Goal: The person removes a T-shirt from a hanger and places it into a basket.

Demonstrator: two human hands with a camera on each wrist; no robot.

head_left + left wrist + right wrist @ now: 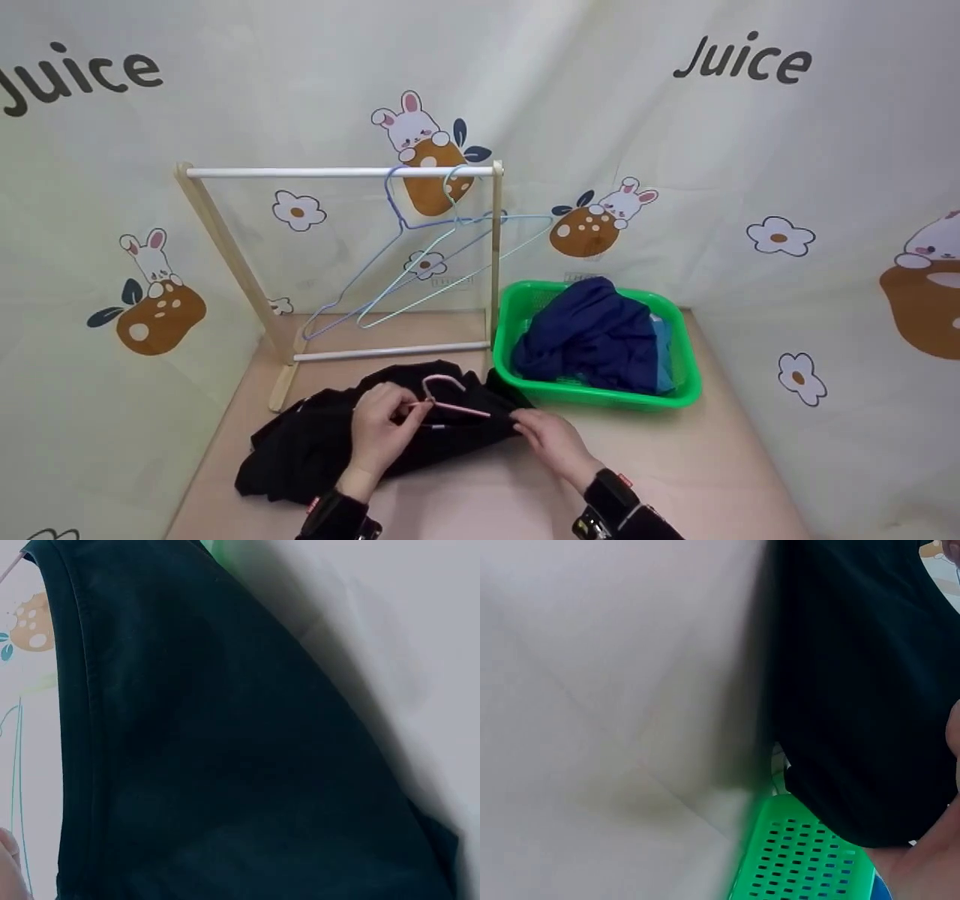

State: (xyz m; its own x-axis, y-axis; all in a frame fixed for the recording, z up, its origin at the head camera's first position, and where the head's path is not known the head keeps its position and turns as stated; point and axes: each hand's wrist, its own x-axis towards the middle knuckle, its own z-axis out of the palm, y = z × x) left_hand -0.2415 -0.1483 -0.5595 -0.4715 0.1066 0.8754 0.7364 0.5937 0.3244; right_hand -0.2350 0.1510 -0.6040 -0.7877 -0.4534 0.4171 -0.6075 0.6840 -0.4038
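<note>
A black garment (315, 450) lies crumpled on the table in front of me, and a pink wire hanger (444, 396) sits on top of it. My left hand (405, 411) pinches the hanger's wire at its left end. My right hand (526, 427) grips the garment's right edge, just beside the hanger's other end. The black garment (225, 750) fills the left wrist view, and only a sliver of the hand shows there. In the right wrist view the black garment (855, 675) hangs over the green basket (802, 859).
A green basket (679, 390) with navy and light blue clothes (592, 337) stands at the right, touching the garment. Behind it stands a wooden rack (337, 172) with a blue hanger (390, 240) and a pale green hanger (480, 247). Printed cloth walls surround the table (712, 465).
</note>
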